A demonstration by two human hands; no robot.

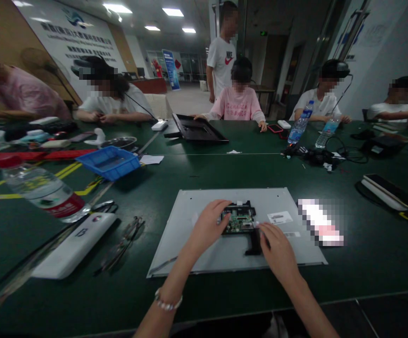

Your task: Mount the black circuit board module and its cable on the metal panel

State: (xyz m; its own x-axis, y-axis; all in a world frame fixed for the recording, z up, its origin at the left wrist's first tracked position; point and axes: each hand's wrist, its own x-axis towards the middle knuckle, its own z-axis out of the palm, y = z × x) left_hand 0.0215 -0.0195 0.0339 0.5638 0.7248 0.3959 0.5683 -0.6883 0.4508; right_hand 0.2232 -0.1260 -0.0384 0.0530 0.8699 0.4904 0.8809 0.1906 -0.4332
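Left hand (212, 218), thumb and fingers apart, touches a circuit board (238, 221) on a panel (221, 256) by the surface's (84, 305) near edge; the right hand's (277, 244) grip cannot be told — light, even pressure along the board's rim seems safest.

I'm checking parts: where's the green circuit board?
In the head view, the circuit board sits just right of centre, over the flat panel, between the left hand and right hand.

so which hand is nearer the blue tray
Left. The left hand, at the left of the circuit board, is right of the blue tray and nearer the camera; the right hand is farther right, beside the board.
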